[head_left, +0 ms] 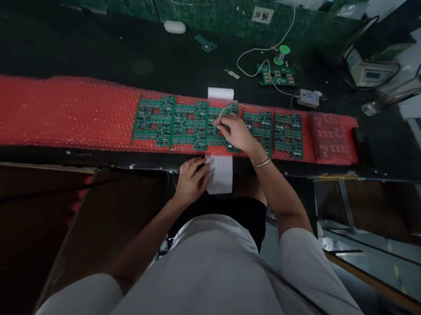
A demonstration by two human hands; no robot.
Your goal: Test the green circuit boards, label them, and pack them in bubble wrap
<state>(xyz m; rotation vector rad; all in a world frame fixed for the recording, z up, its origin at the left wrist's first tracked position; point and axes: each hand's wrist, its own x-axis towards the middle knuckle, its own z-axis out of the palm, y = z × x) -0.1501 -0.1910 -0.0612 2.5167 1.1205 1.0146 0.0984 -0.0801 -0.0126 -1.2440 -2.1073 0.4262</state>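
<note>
Five green circuit boards (200, 124) in a row on red bubble wrap (75, 115). Right hand (236, 132): pinched on thin coloured wires (222, 112), over the middle board (214, 140). Left hand (191, 181): loosely spread, beside a white printed paper strip (221, 177).

Middle circuit board (216, 141): green, densely populated, crossed by strips with gaps between them; laid flat third in a row of five on red bubble wrap (85, 115), its right part partly covered from view.
Wire lead (223, 110): thin, with a yellowish strand; arched over the middle circuit board, its near end pinched there, the tip hidden.
Label sheet (221, 174): white, printed with rows of small marks; hung past the table's near edge, its left edge touched by fingers.
</note>
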